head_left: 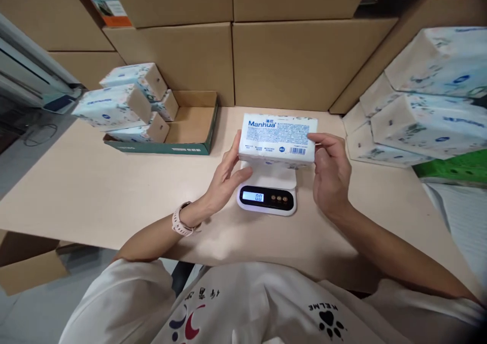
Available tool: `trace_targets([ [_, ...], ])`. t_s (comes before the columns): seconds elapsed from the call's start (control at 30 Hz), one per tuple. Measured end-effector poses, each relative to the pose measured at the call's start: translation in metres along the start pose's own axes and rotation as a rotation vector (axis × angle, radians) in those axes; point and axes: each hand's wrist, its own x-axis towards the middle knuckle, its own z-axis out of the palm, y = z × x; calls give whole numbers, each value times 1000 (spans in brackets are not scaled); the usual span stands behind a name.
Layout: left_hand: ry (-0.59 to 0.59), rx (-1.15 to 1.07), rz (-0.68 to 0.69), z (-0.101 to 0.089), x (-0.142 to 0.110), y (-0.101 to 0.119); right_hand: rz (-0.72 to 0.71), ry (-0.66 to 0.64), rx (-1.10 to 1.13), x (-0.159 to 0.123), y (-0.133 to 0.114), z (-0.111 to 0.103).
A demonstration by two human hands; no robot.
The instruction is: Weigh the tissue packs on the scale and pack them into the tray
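Observation:
A white and blue pack of tissues (279, 140), printed "Manhua", is held above a small white digital scale (266, 200). My left hand (228, 174) grips the pack's left end, with the thumb low near its front corner. At the other end, the fingers of my right hand (332, 169) press against the pack's right side. The scale's lit display reads 0.0, and the pack hides the back of its weighing plate. A pale pink watch strap is around my left wrist.
Several tissue packs (122, 105) are piled in a shallow green-edged cardboard tray (192, 148) on the left. More packs (437, 123) are stacked on the right, beside papers (456, 212). Large cardboard boxes (281, 65) form a wall behind the table (114, 192). An open box (34, 268) sits below, at left.

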Motion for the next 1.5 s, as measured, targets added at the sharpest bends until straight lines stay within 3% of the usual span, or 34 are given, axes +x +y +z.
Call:
trace_targets([
  [0.2,53,-20,-136,9,-11,-3,91,-48,0,-12,6,-6],
  [0.43,117,15,-159,7,-9,-6,154,-74,54,-17,24,-11],
  [0.63,452,-23,-186,-8,-10,-23,27,175,-45,-23,65,-23],
  [0.77,557,-192,-367,-18,-8,-35,55,149,-25,-25,75,-26],
  [1.1,433,-210,-316,-14,-12,-40,98,135,-27,-27,74,-25],
  [1.5,462,-176,-326,-11,-10,-39,105,153,30,-25,64,-21],
])
